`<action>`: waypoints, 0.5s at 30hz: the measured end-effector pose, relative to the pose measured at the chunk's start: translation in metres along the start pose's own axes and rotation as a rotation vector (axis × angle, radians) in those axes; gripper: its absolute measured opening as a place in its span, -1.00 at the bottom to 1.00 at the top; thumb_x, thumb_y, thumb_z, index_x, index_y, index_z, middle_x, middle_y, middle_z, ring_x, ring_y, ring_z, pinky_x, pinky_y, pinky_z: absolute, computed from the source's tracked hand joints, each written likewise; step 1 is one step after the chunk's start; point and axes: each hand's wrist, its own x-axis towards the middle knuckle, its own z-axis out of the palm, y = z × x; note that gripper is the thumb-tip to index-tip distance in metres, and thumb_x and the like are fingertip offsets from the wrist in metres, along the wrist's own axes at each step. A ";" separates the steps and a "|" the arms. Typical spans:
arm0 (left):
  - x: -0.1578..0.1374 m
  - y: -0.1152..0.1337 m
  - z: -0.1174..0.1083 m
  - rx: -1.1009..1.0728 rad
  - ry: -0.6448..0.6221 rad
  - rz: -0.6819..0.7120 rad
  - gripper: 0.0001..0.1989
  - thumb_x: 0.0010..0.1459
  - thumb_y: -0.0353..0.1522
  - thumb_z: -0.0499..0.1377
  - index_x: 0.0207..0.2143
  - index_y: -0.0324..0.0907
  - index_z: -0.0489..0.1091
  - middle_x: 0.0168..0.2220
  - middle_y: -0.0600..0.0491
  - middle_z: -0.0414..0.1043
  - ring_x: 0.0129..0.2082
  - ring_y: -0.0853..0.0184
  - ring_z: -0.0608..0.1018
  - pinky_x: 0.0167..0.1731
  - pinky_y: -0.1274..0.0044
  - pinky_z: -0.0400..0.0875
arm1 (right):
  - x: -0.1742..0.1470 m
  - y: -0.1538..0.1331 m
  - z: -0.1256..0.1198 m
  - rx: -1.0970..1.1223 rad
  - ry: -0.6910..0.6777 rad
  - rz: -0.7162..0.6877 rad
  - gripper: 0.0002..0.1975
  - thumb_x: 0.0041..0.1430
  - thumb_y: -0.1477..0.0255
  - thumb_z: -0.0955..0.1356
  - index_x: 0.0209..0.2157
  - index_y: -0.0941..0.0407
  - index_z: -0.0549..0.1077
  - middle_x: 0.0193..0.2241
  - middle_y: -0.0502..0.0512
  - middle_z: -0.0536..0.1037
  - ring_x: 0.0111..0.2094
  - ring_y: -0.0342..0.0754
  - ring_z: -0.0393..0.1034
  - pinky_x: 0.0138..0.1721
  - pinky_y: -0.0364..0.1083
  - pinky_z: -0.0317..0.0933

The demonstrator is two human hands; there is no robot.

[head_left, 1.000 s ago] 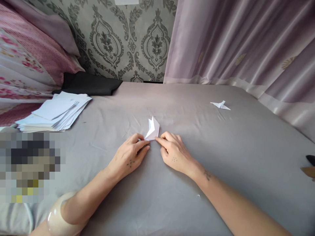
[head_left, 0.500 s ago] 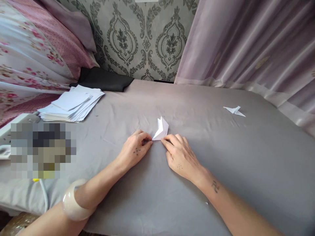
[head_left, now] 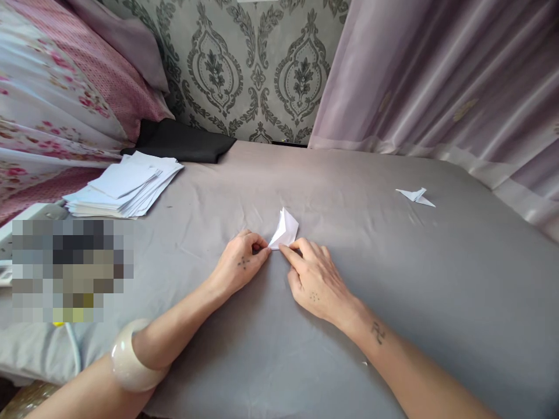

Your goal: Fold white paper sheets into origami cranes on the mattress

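A small folded piece of white paper [head_left: 286, 230] lies on the grey sheet in front of me, its pointed tip up and its creased flaps partly layered. At its lower left corner, my left hand [head_left: 244, 259] pinches the paper between thumb and fingers. My right hand [head_left: 317, 276] presses one stretched fingertip onto the lower edge, its thumb apart from the paper. A pale bangle [head_left: 135, 361] sits on my left forearm.
Far right on the sheet [head_left: 458, 279] lies a folded white paper shape with pointed wings [head_left: 417, 196]. A stack of white paper [head_left: 124, 186] stands at the back left, beside black cloth [head_left: 183, 141]. Curtains [head_left: 406, 75] and a patterned wall [head_left: 257, 64] border the back.
My right fingertip has slid a little left along the paper's lower edge. The paper's upper flaps have come closer together. My left hand keeps its pinch at the corner.
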 end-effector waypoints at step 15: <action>0.002 0.004 -0.007 0.007 -0.029 -0.077 -0.79 0.00 -0.41 0.02 -0.43 -0.18 0.47 -0.38 0.06 0.44 -0.42 0.32 0.47 -0.37 0.49 0.35 | 0.004 -0.001 -0.004 0.024 -0.047 0.004 -0.46 0.10 0.64 0.17 0.10 0.02 0.36 -0.16 0.15 0.34 -0.21 -0.04 0.27 -0.04 0.02 0.07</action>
